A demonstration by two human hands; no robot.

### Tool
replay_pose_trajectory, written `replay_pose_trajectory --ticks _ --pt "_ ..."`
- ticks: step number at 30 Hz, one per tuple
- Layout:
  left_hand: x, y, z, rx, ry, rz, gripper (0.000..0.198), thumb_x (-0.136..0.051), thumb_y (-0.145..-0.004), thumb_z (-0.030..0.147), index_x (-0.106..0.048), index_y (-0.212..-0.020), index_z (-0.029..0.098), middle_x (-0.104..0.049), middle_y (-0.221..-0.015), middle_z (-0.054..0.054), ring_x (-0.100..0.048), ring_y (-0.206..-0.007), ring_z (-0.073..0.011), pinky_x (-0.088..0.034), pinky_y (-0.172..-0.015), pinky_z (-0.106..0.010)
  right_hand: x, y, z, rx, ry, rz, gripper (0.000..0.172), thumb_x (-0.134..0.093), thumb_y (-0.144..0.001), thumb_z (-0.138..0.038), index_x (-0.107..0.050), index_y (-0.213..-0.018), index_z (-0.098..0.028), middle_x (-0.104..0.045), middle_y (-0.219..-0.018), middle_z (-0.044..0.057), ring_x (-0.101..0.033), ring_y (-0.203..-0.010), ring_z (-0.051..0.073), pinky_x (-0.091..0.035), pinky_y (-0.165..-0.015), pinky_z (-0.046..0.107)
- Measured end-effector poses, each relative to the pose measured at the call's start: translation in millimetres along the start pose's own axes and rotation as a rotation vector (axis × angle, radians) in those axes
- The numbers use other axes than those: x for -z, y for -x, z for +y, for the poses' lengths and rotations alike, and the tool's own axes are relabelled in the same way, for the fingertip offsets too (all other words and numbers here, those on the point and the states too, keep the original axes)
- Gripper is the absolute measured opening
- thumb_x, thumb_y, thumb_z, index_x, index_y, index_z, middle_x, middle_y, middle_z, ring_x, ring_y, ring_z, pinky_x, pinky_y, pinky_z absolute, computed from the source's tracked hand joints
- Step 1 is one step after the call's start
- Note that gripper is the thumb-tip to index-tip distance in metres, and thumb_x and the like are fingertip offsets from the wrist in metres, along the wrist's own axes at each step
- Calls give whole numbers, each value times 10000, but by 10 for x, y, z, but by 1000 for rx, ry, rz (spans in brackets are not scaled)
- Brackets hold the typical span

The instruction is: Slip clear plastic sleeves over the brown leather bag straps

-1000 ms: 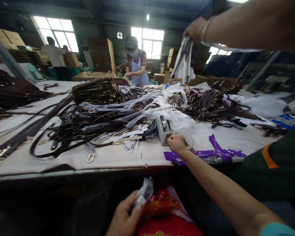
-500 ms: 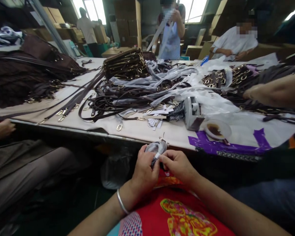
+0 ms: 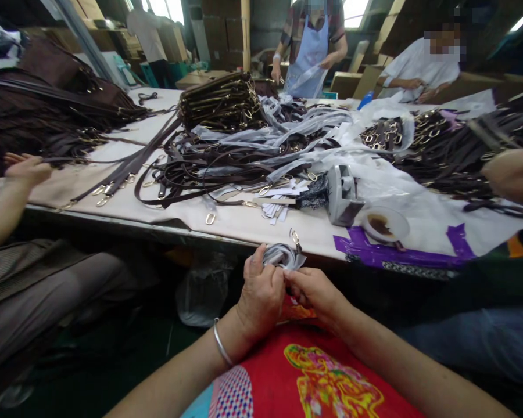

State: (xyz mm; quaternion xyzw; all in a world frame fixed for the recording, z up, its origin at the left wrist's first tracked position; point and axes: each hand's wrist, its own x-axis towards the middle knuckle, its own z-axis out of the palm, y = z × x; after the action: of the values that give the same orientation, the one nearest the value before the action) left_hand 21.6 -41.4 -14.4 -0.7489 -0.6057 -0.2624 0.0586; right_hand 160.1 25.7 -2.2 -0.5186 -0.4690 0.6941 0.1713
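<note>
Just off the table's front edge, my two hands meet around a coiled strap [image 3: 281, 255] wrapped in clear plastic, with a gold clasp [image 3: 295, 238] sticking up from its far side. My left hand [image 3: 264, 290] is closed around the coil's near left part, thumb and fingers bent over it. My right hand [image 3: 311, 290] pinches at the lower right of the coil, close against the left fingers. What exactly lies between the right fingertips is hidden. On the table beyond lies a tangled heap of dark brown straps [image 3: 209, 168] with gold clasps.
A grey tape dispenser [image 3: 343, 197] and a round dish with brown residue [image 3: 383, 226] stand near the front edge, beside purple tape [image 3: 409, 255]. White paper slips [image 3: 279, 203] lie close by. A co-worker's hand [image 3: 28, 168] reaches in at left, another person's arm [image 3: 514, 174] at right.
My left hand has rolled further over the coil, and my right fingers have shifted to its lower edge. The left co-worker's hand has risen onto the table; the standing person has lowered their hands.
</note>
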Motion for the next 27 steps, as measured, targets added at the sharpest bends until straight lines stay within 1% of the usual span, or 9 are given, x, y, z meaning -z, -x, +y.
replay_pose_trajectory --ticks 5,8,11,14,17,19,23,25,27 --pt "-5 -2 -54 43 2 16 128 -506 -900 168 -620 -938 125 -630 -878 -139 -407 -1327 -452 -417 -1010 -612 38 42 31 75 -45 -56 407 -745 -667 -523 -608 -606 -145 -540 -500 -30 -360 -397 49 -243 -409 214" --pt "-20 -7 -49 62 44 0 141 -489 -906 168 -615 -965 141 -644 -876 -131 -531 -1223 -389 -406 -1031 -624 39 60 8 73 -72 -65 353 -745 -662 -475 -631 -623 -143 -511 -486 -46 -337 -400 47 -227 -416 213" --pt "-26 -24 -22 98 154 8 163 -471 -910 153 -615 -987 144 -662 -897 -123 -619 -1076 -309 -337 -1111 -618 40 60 -8 68 -106 -85 288 -746 -658 -412 -635 -660 -145 -498 -492 -57 -343 -409 51 -238 -430 213" --pt "25 -78 -8 173 410 -3 199 -468 -913 156 -642 -1007 134 -683 -926 -110 -638 -988 -251 -313 -1151 -555 48 50 5 105 -123 -69 309 -735 -691 -413 -600 -611 -147 -515 -511 -39 -384 -437 63 -262 -451 218" --pt "140 -175 -1 377 778 -112 252 -483 -935 220 -678 -1080 153 -699 -1041 -103 -629 -1021 -234 -444 -1042 -433 54 50 13 201 -147 -18 331 -738 -723 -436 -618 -631 -141 -526 -536 -31 -391 -471 71 -278 -471 222" --pt "223 -241 20 500 1006 -186 290 -504 -948 277 -677 -1152 164 -695 -1078 -91 -618 -1019 -222 -480 -950 -356 57 64 3 289 -141 19 321 -750 -732 -435 -649 -660 -139 -536 -548 -28 -399 -492 78 -298 -486 227" --pt "286 -296 110 637 1433 -265 315 -582 -925 388 -709 -1060 135 -644 -843 -49 -549 -753 -145 -452 -712 -254 90 94 4 372 -166 34 337 -782 -708 -459 -659 -631 -154 -573 -553 -10 -460 -507 106 -366 -508 241" --pt "231 -292 139 679 1643 -292 355 -609 -902 448 -708 -998 121 -578 -773 -32 -487 -675 -115 -406 -644 -234 134 75 37 369 -176 -2 392 -784 -683 -515 -639 -591 -162 -584 -536 2 -483 -488 122 -387 -496 251" --pt "138 -288 129 676 1750 -323 435 -637 -864 524 -702 -981 111 -533 -730 -24 -448 -631 -101 -365 -605 -228 192 31 79 381 -133 -70 435 -774 -673 -561 -640 -579 -158 -592 -531 17 -510 -488 138 -402 -493 256"
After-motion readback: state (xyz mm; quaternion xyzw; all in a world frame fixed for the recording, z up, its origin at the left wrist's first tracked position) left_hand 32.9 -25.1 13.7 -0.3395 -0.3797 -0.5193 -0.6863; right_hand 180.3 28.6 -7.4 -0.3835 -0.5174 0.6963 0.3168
